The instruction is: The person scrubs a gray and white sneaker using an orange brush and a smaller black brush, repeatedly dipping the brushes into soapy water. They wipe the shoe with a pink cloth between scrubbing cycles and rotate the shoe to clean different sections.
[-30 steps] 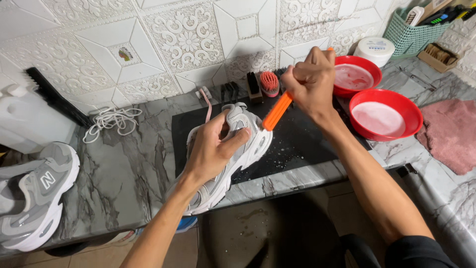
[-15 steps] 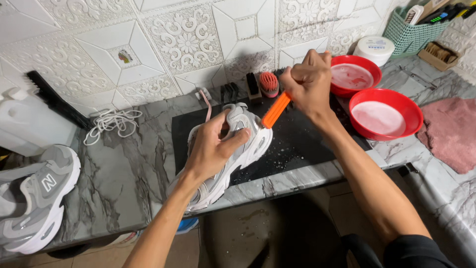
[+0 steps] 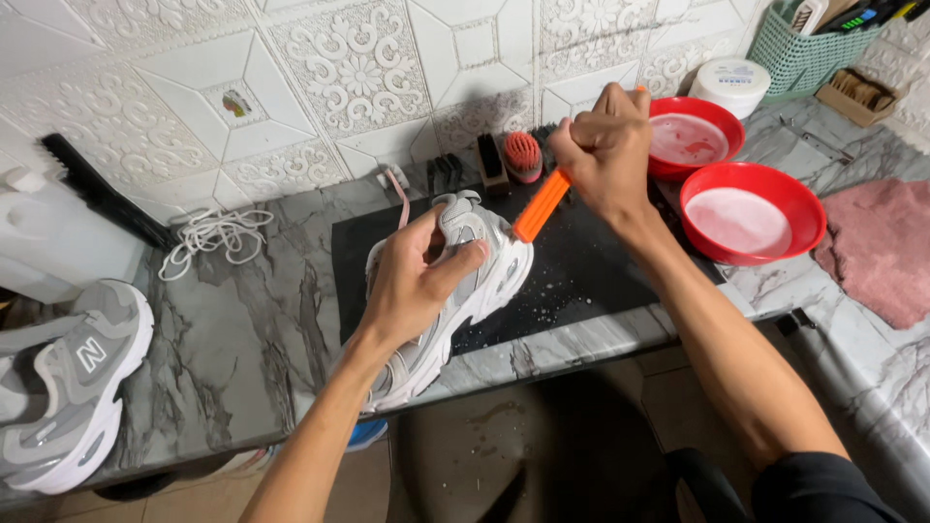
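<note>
Scrubbing looks to be the step in hand: the left hand (image 3: pixel 412 286) is clamped around a pale grey sneaker (image 3: pixel 455 291), thumb over its upper, holding it tilted with the toe raised over the black mat (image 3: pixel 601 276). The sneaker's heel end hangs past the front edge of the marble surface (image 3: pixel 242 339). The right hand (image 3: pixel 605 155) is closed in a fist on an orange brush (image 3: pixel 541 205), whose lower end meets the sneaker's toe; the bristles themselves are hidden, so I cannot tell how they sit.

Right of the sneaker stand two red bowls (image 3: pixel 751 213) of whitish liquid. Behind the sneaker, against the tiled wall, rests a red-bristled brush (image 3: pixel 523 155). Left of it lie loose white laces (image 3: pixel 213 237), and further left a second sneaker (image 3: pixel 68 387).

Judging from this, the next stroke calls for a steady left-hand grip and short passes across the toe.
</note>
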